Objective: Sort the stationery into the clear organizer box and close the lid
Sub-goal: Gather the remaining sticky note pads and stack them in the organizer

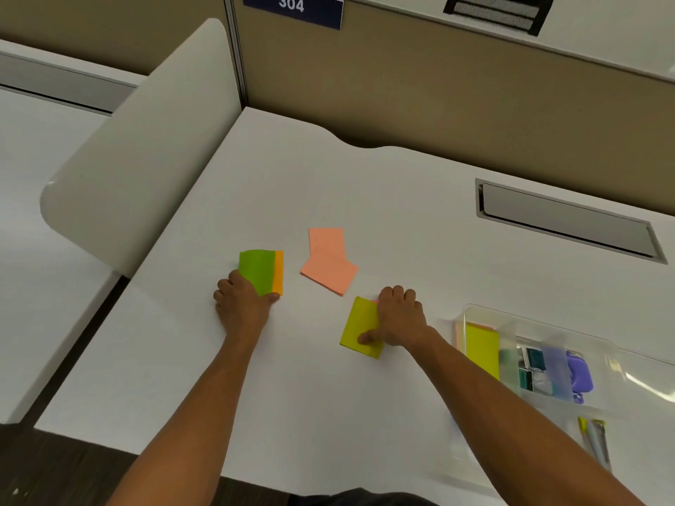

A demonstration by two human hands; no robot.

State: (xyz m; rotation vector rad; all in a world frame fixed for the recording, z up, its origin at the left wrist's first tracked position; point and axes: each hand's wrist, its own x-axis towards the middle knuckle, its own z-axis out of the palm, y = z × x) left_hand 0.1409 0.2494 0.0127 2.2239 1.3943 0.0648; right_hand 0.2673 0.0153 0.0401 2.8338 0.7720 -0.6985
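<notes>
White surface in a tan-walled cubicle, a "304" sign above, a grey cable hatch set in at far right; two salmon sticky pads overlapping mid-surface, between the hands; clear organizer box at right edge, lid off, yellow pad and purple bits inside; left grip pinching a green-and-orange pad at its near end; right grip clasping a yellow-green pad, thumb on top, near the box.
</notes>
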